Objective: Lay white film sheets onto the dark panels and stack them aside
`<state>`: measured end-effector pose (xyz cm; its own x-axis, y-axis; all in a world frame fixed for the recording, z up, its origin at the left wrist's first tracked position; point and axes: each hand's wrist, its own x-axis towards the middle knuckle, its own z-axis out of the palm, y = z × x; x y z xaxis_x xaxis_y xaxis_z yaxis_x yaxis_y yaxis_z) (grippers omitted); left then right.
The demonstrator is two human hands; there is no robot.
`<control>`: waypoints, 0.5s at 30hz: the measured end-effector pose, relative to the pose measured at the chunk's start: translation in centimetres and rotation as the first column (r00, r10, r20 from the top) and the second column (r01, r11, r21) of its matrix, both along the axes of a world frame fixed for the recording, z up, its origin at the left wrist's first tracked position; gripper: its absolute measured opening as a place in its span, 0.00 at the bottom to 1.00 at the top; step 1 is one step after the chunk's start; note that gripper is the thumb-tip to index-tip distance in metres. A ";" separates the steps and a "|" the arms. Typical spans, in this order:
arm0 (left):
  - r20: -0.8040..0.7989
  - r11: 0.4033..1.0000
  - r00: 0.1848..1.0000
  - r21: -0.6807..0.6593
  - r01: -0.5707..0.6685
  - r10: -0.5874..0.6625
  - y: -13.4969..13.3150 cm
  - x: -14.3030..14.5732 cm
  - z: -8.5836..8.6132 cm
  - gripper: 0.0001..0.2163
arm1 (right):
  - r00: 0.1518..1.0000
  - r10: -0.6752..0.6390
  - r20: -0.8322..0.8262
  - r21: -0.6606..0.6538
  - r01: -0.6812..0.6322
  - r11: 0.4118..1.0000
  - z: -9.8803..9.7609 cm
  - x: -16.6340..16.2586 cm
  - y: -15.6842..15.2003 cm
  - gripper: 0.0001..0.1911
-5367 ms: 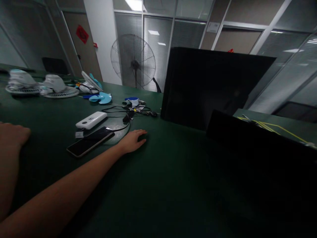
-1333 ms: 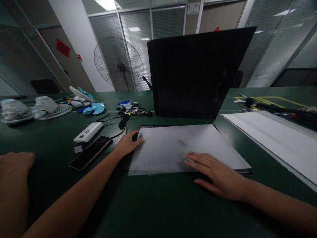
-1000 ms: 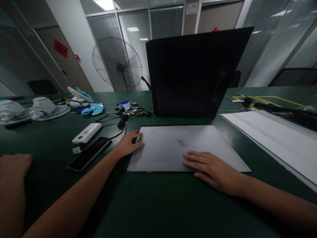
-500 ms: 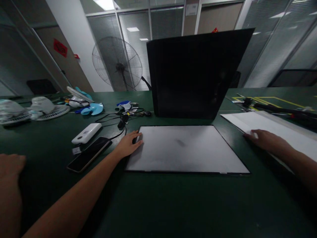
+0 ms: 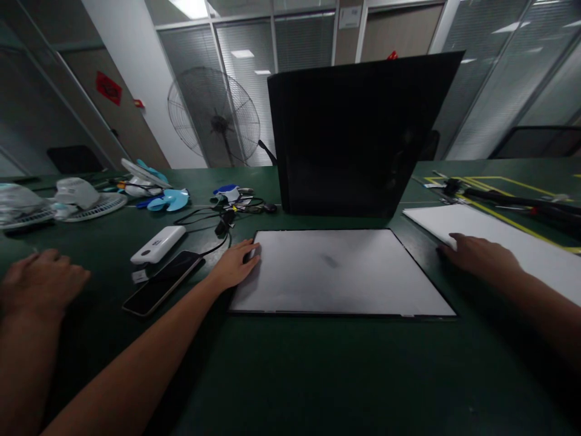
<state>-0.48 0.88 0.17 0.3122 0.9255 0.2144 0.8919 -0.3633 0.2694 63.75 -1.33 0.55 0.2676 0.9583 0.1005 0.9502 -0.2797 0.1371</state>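
Note:
A flat grey panel with a thin black frame [image 5: 340, 272] lies on the green table [image 5: 290, 375] in front of me. My left hand [image 5: 232, 265] rests at the panel's left edge, fingers stretched flat and touching it, holding nothing. My right hand [image 5: 481, 257] lies palm down on the near edge of a white sheet [image 5: 512, 239] to the right of the panel, fingers extended. A large black panel [image 5: 358, 133] stands upright just behind the grey one.
A black phone [image 5: 158, 290], a white power bank [image 5: 158, 244] and tangled cables [image 5: 231, 209] lie left of the grey panel. Small fan parts [image 5: 86, 200] sit at the far left. Another person's hand [image 5: 40, 284] rests at the left edge. Tools and yellow lines [image 5: 499, 194] are far right.
My right hand left the grey panel and moved right onto the white sheet. The grey panel settled flat. The other person's hand at the far left shifted inward. My left hand stayed.

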 end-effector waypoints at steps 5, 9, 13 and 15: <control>0.013 1.000 1.000 0.009 0.023 -0.023 0.2 -0.1 -0.2 0.25 | 1.000 -0.021 -0.002 0.019 0.021 1.000 0.2 -0.2 -0.3 0.27; 0.011 1.000 0.999 0.010 0.030 -0.030 0.2 -0.2 -0.3 0.25 | 0.997 -0.065 -0.036 0.087 0.068 0.994 1.3 -0.3 -0.8 0.27; 0.023 1.000 0.999 0.013 0.026 -0.026 0.3 -0.3 -0.4 0.25 | 0.996 -0.068 -0.066 0.186 0.079 0.979 2.4 -2.2 -1.7 0.35; 0.030 0.999 0.999 0.019 0.033 -0.033 0.3 -0.4 -0.4 0.25 | 0.997 0.009 -0.075 0.253 0.011 0.967 3.1 -4.5 -2.3 0.39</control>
<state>-0.83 1.22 -0.25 0.3356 0.9105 0.2414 0.8709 -0.3976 0.2888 59.24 -3.66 3.61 0.2847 0.9040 0.3191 0.9548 -0.2971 -0.0102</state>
